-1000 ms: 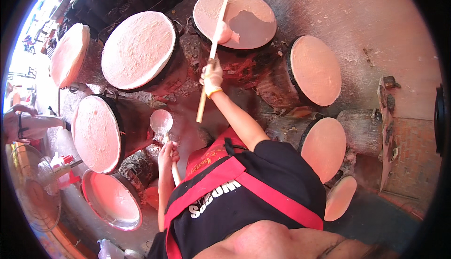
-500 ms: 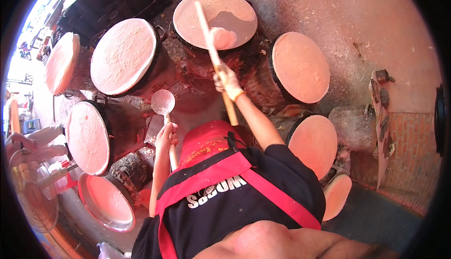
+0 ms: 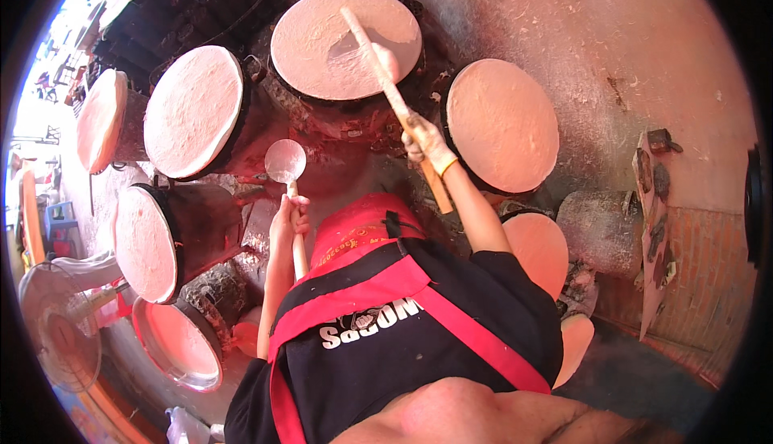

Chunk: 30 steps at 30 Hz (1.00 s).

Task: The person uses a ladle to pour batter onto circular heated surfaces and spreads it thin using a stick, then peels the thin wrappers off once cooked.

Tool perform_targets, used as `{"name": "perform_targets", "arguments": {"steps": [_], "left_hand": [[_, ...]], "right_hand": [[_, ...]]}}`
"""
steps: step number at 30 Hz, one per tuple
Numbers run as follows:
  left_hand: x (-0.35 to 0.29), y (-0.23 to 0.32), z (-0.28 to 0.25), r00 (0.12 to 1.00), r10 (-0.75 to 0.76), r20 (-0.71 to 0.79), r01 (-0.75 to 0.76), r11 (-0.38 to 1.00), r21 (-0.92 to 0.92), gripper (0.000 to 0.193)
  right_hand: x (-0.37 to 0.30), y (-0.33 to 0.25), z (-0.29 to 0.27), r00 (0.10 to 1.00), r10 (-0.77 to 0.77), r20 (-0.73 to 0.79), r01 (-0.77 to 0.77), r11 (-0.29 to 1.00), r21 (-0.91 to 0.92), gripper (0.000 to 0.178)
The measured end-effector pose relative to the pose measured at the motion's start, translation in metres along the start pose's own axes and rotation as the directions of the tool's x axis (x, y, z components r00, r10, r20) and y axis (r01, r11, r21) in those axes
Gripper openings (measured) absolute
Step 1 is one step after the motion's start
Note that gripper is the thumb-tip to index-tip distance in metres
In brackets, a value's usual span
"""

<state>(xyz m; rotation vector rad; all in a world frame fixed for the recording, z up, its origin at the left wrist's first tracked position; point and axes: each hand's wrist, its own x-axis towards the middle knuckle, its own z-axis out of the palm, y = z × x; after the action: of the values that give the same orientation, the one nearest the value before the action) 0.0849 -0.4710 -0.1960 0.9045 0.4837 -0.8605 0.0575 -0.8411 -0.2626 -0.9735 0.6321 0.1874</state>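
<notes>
My left hand (image 3: 290, 223) is wrapped round the handle of a ladle (image 3: 285, 161), its round pale bowl pointing forward over the ground between the drums. My right hand (image 3: 429, 146), in a pale, stained glove, grips a long wooden stick (image 3: 372, 57) coated with pale paste. The stick's upper part slants across the round top (image 3: 310, 41) of the middle far drum. That top is covered in a thick pale layer, with a smoother greyish wet patch at its right. A rounded pale lump (image 3: 387, 61) sits there beside the stick, partly behind it.
Other drums with pale-covered round tops surround me: two at far left (image 3: 196, 110), one at left (image 3: 145, 243), one at right (image 3: 503, 124). A wide pan (image 3: 177, 343) stands at lower left beside a fan (image 3: 60, 323). Black perforated cylinders (image 3: 209, 13) are stacked behind.
My right hand has moved right and nearer with the stick, which now tilts more. The lump has shifted right across the top, and the grey patch looks smaller. My left hand keeps the ladle.
</notes>
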Motion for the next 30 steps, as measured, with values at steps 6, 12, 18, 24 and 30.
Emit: {"name": "perform_targets", "arguments": {"steps": [6, 12, 18, 24, 30], "left_hand": [[0.002, -0.006, 0.040, 0.995, 0.081, -0.064, -0.074, 0.991, 0.115, 0.042], [-0.002, 0.005, 0.050, 0.989, 0.036, -0.141, -0.039, 0.999, -0.013, 0.039], [-0.014, 0.016, 0.040, 0.982, 0.141, -0.123, -0.145, 0.989, -0.019, 0.024], [-0.020, 0.033, 0.050, 0.999, 0.017, 0.051, -0.015, 0.999, -0.049, 0.018], [-0.024, 0.036, 0.055, 0.999, 0.020, 0.036, -0.022, 0.999, 0.043, 0.014]], "right_hand": [[0.048, -0.070, -0.034, 0.996, -0.062, -0.057, 0.063, 0.998, 0.020, 0.052], [0.066, -0.089, 0.038, 0.948, -0.204, -0.244, 0.142, 0.958, -0.248, 0.015], [0.056, -0.070, 0.018, 0.872, -0.343, -0.349, 0.352, 0.935, -0.040, 0.033], [0.042, -0.033, 0.103, 0.955, -0.222, -0.195, 0.218, 0.975, -0.046, 0.025], [0.025, -0.036, 0.062, 0.836, -0.352, -0.422, 0.389, 0.921, 0.002, 0.029]]}}
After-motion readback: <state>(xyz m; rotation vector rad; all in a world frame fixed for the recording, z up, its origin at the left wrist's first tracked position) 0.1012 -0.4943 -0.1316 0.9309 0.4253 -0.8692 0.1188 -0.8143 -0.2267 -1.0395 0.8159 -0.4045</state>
